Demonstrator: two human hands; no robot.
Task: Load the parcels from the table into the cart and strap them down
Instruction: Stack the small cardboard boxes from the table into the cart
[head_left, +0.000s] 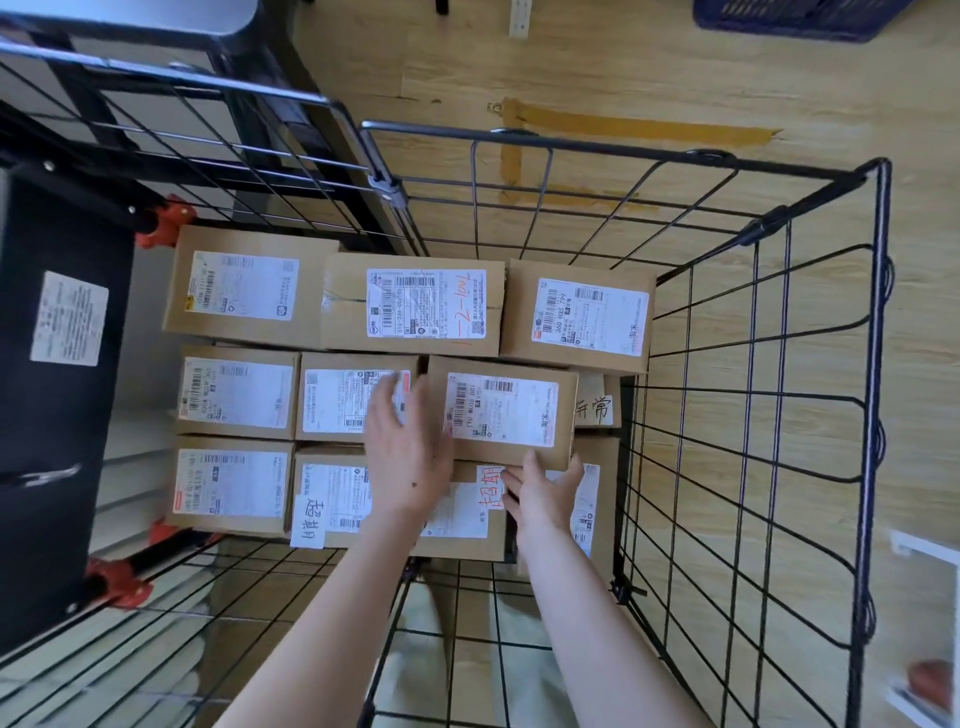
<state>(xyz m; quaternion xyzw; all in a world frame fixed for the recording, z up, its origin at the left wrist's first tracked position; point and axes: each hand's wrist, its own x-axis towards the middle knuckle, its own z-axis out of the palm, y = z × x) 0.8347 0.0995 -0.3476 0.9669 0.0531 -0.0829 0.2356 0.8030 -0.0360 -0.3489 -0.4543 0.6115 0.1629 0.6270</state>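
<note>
Squaring the top parcel (511, 415) on the other parcels (236, 395) inside the cart (879, 364), left hand (410, 447) and right hand (540, 491) press its side and near edge, fingers straight, probably so straps sit flat.

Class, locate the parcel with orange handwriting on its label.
Head view: the orange-marked parcel lies in the wire cart, far row, middle, between the left parcel and the right parcel.

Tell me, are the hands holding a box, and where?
No firm grip shows. The left hand lies flat against the left side of the middle parcel; the right hand touches its near edge with straight fingers.
</note>
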